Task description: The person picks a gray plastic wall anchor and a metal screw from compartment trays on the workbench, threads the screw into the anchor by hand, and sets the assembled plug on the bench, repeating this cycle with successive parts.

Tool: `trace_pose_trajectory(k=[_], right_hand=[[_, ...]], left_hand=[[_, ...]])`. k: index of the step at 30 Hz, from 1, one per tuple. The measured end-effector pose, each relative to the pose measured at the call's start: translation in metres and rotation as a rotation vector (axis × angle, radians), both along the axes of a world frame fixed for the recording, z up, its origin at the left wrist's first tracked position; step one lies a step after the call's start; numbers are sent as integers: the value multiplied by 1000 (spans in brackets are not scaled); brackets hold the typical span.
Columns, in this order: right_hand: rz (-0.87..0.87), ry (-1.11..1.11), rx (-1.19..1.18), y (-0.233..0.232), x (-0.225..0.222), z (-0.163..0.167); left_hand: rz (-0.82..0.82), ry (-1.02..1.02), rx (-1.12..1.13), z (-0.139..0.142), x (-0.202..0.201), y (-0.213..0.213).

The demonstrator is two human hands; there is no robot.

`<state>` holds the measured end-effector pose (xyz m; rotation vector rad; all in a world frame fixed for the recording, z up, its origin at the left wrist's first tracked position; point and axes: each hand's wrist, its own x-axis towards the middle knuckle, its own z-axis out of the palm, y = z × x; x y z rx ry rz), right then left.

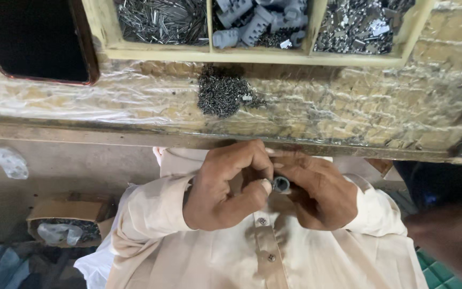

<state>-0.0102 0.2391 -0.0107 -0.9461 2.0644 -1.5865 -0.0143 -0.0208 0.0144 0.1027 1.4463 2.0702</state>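
Both my hands meet close to my chest, just below the table's front edge. My left hand (225, 184) is curled, its thumb and fingers pinching a small grey metal part (280, 184). My right hand (316, 190) wraps around the same part from the right, fingers closed. Only the round end of the part shows between the thumbs; the rest is hidden in my fingers. Cream-coloured sleeves cover both wrists.
A heap of small dark metal pieces (221, 93) lies on the plastic-covered table (348, 101). Behind it a wooden divided tray (252, 53) holds metal pins, grey ridged parts and small fittings. A dark phone (33, 37) lies far left. A cardboard box (65, 222) sits on the floor.
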Motion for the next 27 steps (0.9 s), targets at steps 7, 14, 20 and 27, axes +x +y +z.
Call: trace_pose_trajectory(k=[7,14,20,27], right_hand=[[154,-121,153,11,12,-3],[152,167,175,3,0,9],[27,444,170,-7,-18,20],[-88,433,169,-19,-25,42]], left_hand=[[-109,-58,-175,12,-3,-9],[-43,-37,-150,10,1,-11],[128,249,-377,12,4,3],[290,916,-327,9,7,28]])
